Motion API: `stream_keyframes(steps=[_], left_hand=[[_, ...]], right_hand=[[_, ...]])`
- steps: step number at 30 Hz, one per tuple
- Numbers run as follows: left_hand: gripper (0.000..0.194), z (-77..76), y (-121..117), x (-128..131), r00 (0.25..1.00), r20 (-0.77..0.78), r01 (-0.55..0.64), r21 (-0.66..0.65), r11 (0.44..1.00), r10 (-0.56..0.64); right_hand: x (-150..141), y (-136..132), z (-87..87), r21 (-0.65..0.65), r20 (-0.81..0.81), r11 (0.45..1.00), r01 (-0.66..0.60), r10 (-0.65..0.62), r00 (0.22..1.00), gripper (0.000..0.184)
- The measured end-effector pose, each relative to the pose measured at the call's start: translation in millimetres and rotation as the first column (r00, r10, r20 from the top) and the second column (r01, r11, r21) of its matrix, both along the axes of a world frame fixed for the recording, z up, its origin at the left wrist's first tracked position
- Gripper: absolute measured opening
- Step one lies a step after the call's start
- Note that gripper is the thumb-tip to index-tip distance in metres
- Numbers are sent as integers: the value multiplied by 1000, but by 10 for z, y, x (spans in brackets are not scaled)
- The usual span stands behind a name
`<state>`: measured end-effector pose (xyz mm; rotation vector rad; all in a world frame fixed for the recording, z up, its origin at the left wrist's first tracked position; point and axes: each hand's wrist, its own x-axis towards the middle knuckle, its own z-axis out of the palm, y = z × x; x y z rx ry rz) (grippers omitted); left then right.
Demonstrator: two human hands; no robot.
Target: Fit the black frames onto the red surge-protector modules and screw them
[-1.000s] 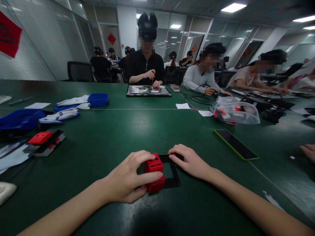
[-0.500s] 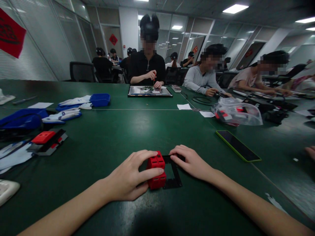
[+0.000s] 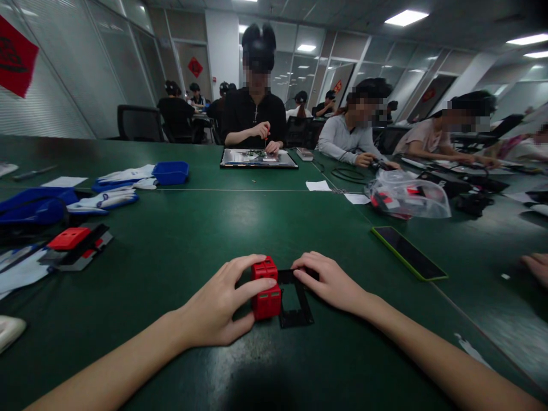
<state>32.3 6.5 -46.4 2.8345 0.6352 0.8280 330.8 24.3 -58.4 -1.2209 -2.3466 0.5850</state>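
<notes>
A red block [image 3: 266, 301], split by a groove into two parts, is low in the centre of the frame, in the grasp of the left hand [image 3: 219, 301]. One of its fingers reaches over the block's far top edge, another lies across the groove, and a third bends in at the near left side. Just right of the block, a black rectangular frame [image 3: 306, 303] with an open middle lies flat on the green counter [image 3: 205, 222]; whether block and frame touch is unclear. The right hand [image 3: 329, 281] rests at that frame's upper right corner, fingers loosely bent with the tips on it; whether they pinch it, I cannot tell. A green-edged phone [image 3: 406, 252] lies farther right. At the left are white-and-blue gloves [image 3: 105, 201] and a blue tray [image 3: 170, 172]. At upper centre, a person in black [image 3: 257, 111] holds a screwdriver over a flat panel [image 3: 235, 158].
</notes>
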Motion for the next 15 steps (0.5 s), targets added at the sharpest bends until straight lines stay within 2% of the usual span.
stream_keyframes(steps=[8,15], left_hand=[[55,6,-7,-4,995,-79,59,74,996,-53],[56,-4,7,-5,998,-62,24,44,999,-21]], right_hand=[[10,9,-12,11,-6,1000,-3,3,1000,17],[9,7,-23,9,-2,1000,-6,6,1000,19]])
